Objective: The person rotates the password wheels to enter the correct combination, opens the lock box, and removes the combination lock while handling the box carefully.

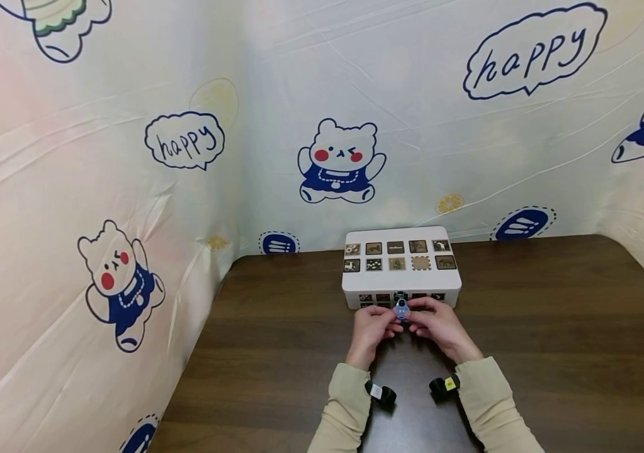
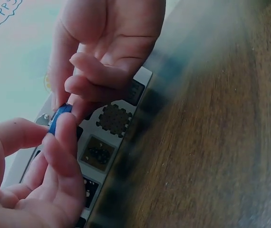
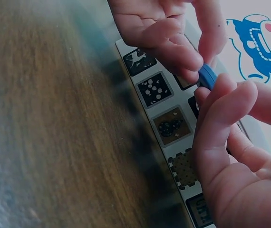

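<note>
Both hands meet at the front of a white box [image 1: 401,280] with dark square pictures on its lid and front. Between them is a small flat blue piece [image 1: 401,310] with a rounded outline and a dark spot near its top. My left hand [image 1: 374,328] pinches its left side with thumb and fingers. From the other side, my right hand [image 1: 439,326] pinches it too. Edge-on in the left wrist view, the blue piece [image 2: 61,116] looks thin, with fingertips covering much of it. The right wrist view shows its blue edge [image 3: 207,77] between the two hands' fingertips.
A dark brown wooden table [image 1: 276,352] lies under the box and forearms. Behind and to the left hangs a pale curtain [image 1: 276,82] printed with bears and the word "happy". Black wrist cameras sit at the left cuff [image 1: 384,395] and right cuff [image 1: 442,388].
</note>
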The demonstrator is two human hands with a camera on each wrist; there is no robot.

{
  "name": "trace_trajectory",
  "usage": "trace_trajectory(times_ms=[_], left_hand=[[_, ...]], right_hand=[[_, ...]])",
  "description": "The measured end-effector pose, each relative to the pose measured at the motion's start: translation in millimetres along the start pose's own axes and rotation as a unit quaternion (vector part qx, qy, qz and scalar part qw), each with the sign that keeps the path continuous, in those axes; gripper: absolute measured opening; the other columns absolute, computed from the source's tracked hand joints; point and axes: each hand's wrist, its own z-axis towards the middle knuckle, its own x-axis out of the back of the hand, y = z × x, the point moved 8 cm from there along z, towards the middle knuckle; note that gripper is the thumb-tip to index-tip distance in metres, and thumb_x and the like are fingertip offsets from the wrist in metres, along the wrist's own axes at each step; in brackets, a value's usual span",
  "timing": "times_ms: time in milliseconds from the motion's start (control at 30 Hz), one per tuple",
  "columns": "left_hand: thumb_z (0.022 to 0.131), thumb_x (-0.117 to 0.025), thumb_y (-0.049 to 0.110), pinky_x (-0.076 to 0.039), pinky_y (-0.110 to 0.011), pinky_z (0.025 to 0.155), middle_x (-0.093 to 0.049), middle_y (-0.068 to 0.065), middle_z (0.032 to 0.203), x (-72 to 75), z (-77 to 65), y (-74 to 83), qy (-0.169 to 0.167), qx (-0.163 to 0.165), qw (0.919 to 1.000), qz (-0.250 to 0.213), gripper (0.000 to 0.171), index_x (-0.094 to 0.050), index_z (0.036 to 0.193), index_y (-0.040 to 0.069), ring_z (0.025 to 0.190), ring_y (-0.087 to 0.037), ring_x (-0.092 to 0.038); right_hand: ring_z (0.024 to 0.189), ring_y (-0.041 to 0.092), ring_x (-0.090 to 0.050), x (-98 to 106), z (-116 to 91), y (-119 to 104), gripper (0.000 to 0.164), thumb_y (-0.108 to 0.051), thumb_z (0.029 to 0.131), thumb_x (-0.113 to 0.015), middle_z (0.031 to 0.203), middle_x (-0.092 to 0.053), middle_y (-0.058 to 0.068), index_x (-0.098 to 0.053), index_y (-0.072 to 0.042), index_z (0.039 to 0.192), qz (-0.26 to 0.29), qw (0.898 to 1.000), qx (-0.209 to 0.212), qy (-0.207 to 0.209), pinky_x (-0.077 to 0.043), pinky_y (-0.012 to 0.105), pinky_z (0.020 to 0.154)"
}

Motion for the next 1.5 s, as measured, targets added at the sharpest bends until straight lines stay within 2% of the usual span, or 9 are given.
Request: trace_trajectory(times_ms=[200, 267, 600, 900, 1000, 1167, 1333, 1500], left_hand=[[0.083, -0.071, 0.015, -0.044, -0.022, 0.049, -0.072, -0.021, 0.08, 6.1, -1.9, 2.8, 0.029, -0.009, 0.998, 0.055, 0.014, -0.069, 0.087, 0.002, 0.054, -0.01, -0.065], [0.082, -0.071, 0.016, -0.043, -0.022, 0.049, -0.072, -0.019, 0.08, 6.8, -1.6, 3.1, 0.03, -0.014, 0.9976, 0.061, 0.014, -0.07, 0.086, 0.002, 0.053, -0.01, -0.065], [0.08, -0.072, 0.013, -0.042, -0.021, 0.048, -0.073, -0.02, 0.078, 8.3, -0.6, 2.7, 0.04, -0.013, 0.9978, 0.051, 0.015, -0.072, 0.089, 0.001, 0.049, -0.011, -0.066], [0.08, -0.073, 0.013, -0.041, -0.02, 0.049, -0.073, -0.013, 0.074, 9.5, -0.7, 5.3, 0.041, -0.015, 0.998, 0.045, 0.015, -0.074, 0.087, 0.0, 0.049, -0.008, -0.065], [0.08, -0.073, 0.011, -0.046, -0.022, 0.05, -0.072, -0.011, 0.071, 9.3, -0.4, 6.4, 0.042, -0.023, 0.9983, 0.031, 0.014, -0.074, 0.085, -0.002, 0.048, -0.007, -0.063], [0.078, -0.074, 0.005, -0.058, -0.032, 0.06, -0.071, -0.007, 0.071, 7.9, 0.4, 7.8, 0.04, -0.035, 0.9986, -0.002, 0.013, -0.073, 0.084, -0.007, 0.05, -0.009, -0.062], [0.077, -0.073, 0.003, -0.057, -0.03, 0.06, -0.07, -0.005, 0.068, 7.5, 1.5, 8.3, 0.049, -0.049, 0.9976, -0.002, 0.01, -0.074, 0.082, -0.006, 0.052, -0.008, -0.062], [0.077, -0.073, 0.001, -0.057, -0.029, 0.059, -0.07, -0.005, 0.068, 7.2, 2.8, 6.3, 0.058, -0.048, 0.9972, -0.001, 0.009, -0.074, 0.081, -0.006, 0.053, -0.009, -0.063]], right_hand=[[0.063, 0.005, -0.062, -2.2, -1.7, -0.6, 0.046, -0.008, 0.091, -0.063, 0.08, -0.067, -0.003, -0.045, 0.009, 0.13, 0.01, 1.0, 0.001, -0.005, -0.051, 0.019, 0.057], [0.063, 0.005, -0.062, -2.7, -2.0, -0.3, 0.047, -0.008, 0.091, -0.063, 0.079, -0.067, -0.003, -0.045, 0.008, 0.131, 0.011, 1.0, -0.001, -0.006, -0.051, 0.019, 0.057], [0.064, 0.005, -0.062, -4.0, -2.2, -0.8, 0.046, -0.006, 0.091, -0.062, 0.078, -0.068, -0.003, -0.044, 0.008, 0.132, 0.011, 1.0, -0.003, -0.002, -0.051, 0.018, 0.057], [0.064, 0.005, -0.062, -4.5, -2.2, -0.9, 0.047, -0.006, 0.091, -0.062, 0.078, -0.068, -0.003, -0.043, 0.007, 0.132, 0.015, 1.0, 0.001, -0.005, -0.05, 0.018, 0.057], [0.064, 0.005, -0.062, -4.7, -2.0, -0.5, 0.047, -0.005, 0.091, -0.062, 0.077, -0.068, -0.003, -0.043, 0.008, 0.132, 0.018, 1.0, 0.0, -0.004, -0.05, 0.018, 0.057], [0.064, 0.004, -0.062, -5.2, -1.7, -0.6, 0.046, -0.003, 0.091, -0.06, 0.078, -0.068, -0.003, -0.043, 0.009, 0.132, 0.023, 1.0, 0.001, -0.005, -0.05, 0.017, 0.057], [0.064, 0.004, -0.062, -5.6, -0.6, -0.6, 0.045, -0.001, 0.091, -0.059, 0.077, -0.069, -0.004, -0.042, 0.011, 0.131, 0.027, 1.0, 0.004, -0.006, -0.05, 0.017, 0.058], [0.064, 0.004, -0.062, -5.5, 0.5, 0.5, 0.045, 0.001, 0.091, -0.058, 0.075, -0.068, -0.003, -0.042, 0.011, 0.131, 0.033, 0.999, 0.004, -0.001, -0.05, 0.016, 0.057]])
